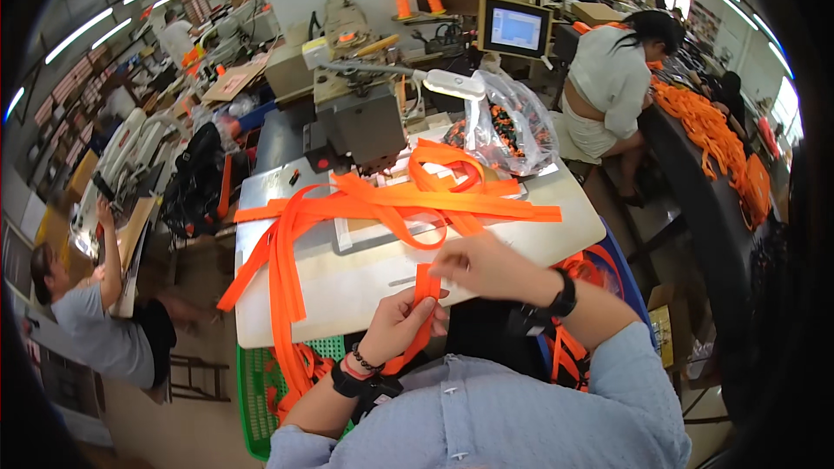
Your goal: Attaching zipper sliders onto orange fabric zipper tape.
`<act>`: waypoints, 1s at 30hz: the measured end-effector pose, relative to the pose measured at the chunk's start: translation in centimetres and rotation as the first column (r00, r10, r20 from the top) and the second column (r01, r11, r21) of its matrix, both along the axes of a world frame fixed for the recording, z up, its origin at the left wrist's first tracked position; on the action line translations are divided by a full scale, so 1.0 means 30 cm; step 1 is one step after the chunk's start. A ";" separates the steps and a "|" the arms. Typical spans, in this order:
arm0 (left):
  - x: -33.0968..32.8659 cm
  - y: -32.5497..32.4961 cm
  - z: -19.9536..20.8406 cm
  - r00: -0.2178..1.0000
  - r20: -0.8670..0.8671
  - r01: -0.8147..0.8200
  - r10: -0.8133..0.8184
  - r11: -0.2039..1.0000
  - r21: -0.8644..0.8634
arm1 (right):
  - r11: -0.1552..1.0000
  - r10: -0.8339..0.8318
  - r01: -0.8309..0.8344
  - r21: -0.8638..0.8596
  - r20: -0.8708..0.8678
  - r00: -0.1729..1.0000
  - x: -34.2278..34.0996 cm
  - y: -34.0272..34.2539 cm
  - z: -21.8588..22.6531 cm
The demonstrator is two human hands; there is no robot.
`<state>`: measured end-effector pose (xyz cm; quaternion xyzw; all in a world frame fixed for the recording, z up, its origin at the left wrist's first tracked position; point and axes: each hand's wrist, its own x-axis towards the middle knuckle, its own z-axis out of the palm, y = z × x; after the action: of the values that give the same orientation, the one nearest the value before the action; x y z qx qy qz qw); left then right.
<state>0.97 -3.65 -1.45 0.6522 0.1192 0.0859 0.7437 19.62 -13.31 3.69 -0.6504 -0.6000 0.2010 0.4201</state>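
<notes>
Left hand gripping a bright orange strip, right fingertips meeting its upper end

The left hand (398, 326) is closing thumb and fingers around the orange strip (424, 285), which is standing up past the thumb and trailing below the palm. The right hand (473, 265) is curling its fingers just above and to the right, its fingertips touching the strip's upper end; whether they are pinching it, I cannot tell. Both hands are working over the near edge of the white tabletop (347, 293).

Straight beyond the hands, a tangle of orange strips (373, 195) is lying in loops, coming between them and the dark machine block (369, 126). Some ends are hanging over the table edge left of the left hand, toward a green basket (246, 399). Beyond the right hand, a clear plastic bag (521, 135) is sitting on the tabletop's far side, and a lamp (453, 83) is reaching in beside it. A blue bin (632, 282) is standing right of the right wrist.
</notes>
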 end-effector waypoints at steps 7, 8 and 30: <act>0.059 0.047 -0.062 0.976 0.032 -0.202 0.215 0.954 -0.221 | 0.954 -0.221 0.300 0.029 0.744 0.630 0.621 0.205 0.040; 0.059 0.054 -0.058 0.968 0.012 -0.241 0.250 0.946 -0.215 | 0.895 -0.271 0.445 -0.024 0.764 0.585 0.675 0.232 0.005; 0.011 0.121 -0.118 0.966 0.111 -0.136 0.233 0.825 -0.548 | 0.862 -0.232 0.466 -0.198 0.664 0.711 0.892 0.356 -0.143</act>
<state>1.32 -0.02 -5.01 0.3941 0.1362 0.1772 0.8915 46.37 -2.64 -0.61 -0.8465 -0.5215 -0.0048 0.1068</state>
